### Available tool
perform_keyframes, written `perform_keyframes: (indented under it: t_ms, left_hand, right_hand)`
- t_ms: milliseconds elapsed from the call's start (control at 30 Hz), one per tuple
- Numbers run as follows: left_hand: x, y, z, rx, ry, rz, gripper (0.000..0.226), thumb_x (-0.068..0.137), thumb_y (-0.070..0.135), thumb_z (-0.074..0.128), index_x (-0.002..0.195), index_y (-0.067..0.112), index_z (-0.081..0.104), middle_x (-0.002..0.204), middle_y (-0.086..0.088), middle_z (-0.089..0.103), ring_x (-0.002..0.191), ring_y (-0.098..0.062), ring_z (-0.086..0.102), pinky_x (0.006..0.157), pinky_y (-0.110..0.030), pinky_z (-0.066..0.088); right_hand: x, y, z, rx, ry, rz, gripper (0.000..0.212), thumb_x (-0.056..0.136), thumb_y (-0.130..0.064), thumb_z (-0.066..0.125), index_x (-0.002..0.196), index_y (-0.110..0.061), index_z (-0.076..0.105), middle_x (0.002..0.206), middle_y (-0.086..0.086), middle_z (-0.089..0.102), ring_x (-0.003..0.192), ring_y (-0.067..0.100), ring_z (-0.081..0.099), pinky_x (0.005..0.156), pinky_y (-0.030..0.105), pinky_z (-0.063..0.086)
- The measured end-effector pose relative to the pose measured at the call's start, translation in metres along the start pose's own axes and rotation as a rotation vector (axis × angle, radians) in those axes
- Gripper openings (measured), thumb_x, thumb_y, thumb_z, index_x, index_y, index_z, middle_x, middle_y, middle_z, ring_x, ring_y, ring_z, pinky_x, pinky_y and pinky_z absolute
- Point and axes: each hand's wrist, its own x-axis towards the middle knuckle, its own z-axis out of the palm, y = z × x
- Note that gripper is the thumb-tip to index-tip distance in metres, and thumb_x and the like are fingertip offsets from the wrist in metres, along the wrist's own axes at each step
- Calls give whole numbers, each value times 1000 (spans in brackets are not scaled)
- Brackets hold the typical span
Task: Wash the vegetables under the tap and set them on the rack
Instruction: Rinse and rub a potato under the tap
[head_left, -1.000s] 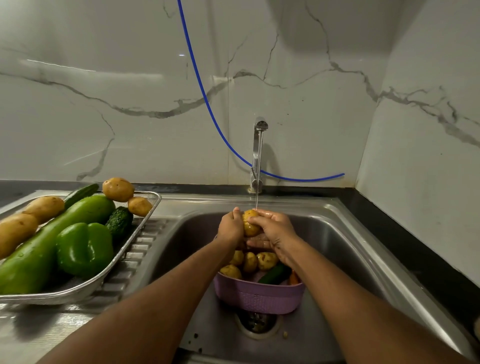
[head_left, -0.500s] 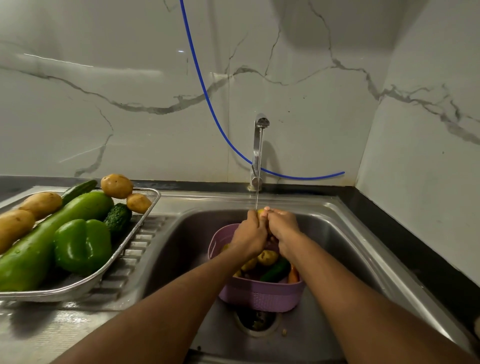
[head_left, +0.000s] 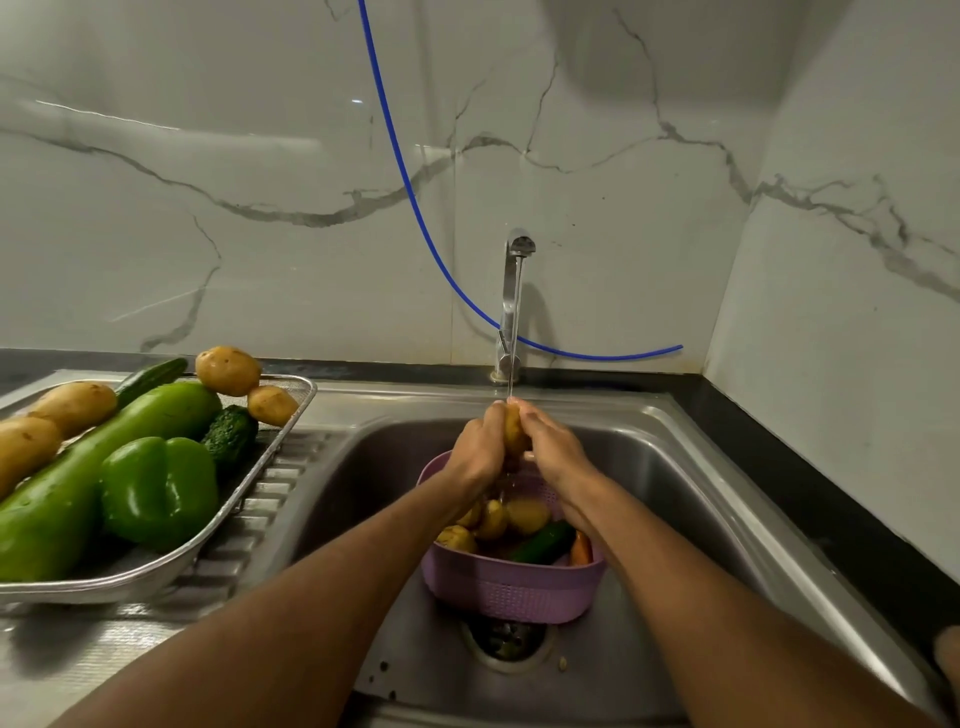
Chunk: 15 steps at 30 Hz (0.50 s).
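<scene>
A small potato (head_left: 514, 430) sits upright between both hands under the thin stream from the tap (head_left: 513, 306). The left hand (head_left: 475, 448) curls round it from 9 o'clock, the right hand (head_left: 553, 448) from 3 o'clock. Directly below, at 6 o'clock, the purple basket (head_left: 511, 592) holds more vegetables in the sink (head_left: 670, 467).

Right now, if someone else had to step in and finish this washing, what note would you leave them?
Left hand and right hand: both have a grip on one potato under the running tap.
Done: four potatoes, green pepper, long gourd and cucumbers lie on the rack, left of the sink.
Left: finish rinsing this potato, then wash the potatoes, cucumber and carrot in the purple basket and move them all to the rack.
</scene>
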Motion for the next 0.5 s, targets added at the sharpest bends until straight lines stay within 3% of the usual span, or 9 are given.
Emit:
perform_keyframes:
  t_ms: [100, 167, 267, 367, 500]
  left_hand:
    - [0, 0, 3, -14, -38, 4, 60, 110, 46, 20, 108, 10, 68, 95, -16, 73, 91, -23, 70, 77, -33, 55]
    - [3, 0, 4, -35, -8, -17, 57, 110, 45, 19, 102, 15, 66, 88, -13, 71, 86, -21, 68, 77, -34, 53]
    - [7, 0, 0, -119, 60, -133, 56, 108, 43, 20, 98, 12, 65, 79, -13, 70, 79, -23, 65, 78, -36, 53]
    - [8, -1, -2, -154, 48, -242, 59, 108, 41, 19, 92, 6, 64, 59, -8, 65, 58, -18, 60, 61, -29, 50]
    - [3, -1, 5, -132, -14, -257, 60, 109, 45, 16, 79, 12, 56, 50, -1, 52, 36, -8, 44, 42, -20, 38]
  right_hand:
    - [-2, -3, -8, 104, 65, 39, 21, 107, -44, 47, 112, -38, 66, 117, 7, 70, 103, 28, 72, 92, 49, 61]
    - [0, -2, -8, 62, 117, 4, 24, 107, -43, 48, 119, -32, 66, 105, 7, 72, 91, 25, 75, 85, 47, 63]
    - [4, 0, -7, 41, 13, -23, 38, 102, -38, 60, 139, -29, 59, 109, 2, 71, 94, 19, 74, 81, 41, 65]
    - [4, 3, -4, 41, 29, -40, 42, 96, -34, 70, 137, -28, 62, 107, 2, 74, 90, 18, 75, 74, 38, 65]
    - [7, 8, -1, -19, 314, -67, 31, 89, -50, 74, 104, -24, 76, 78, -3, 76, 64, 11, 73, 63, 28, 61]
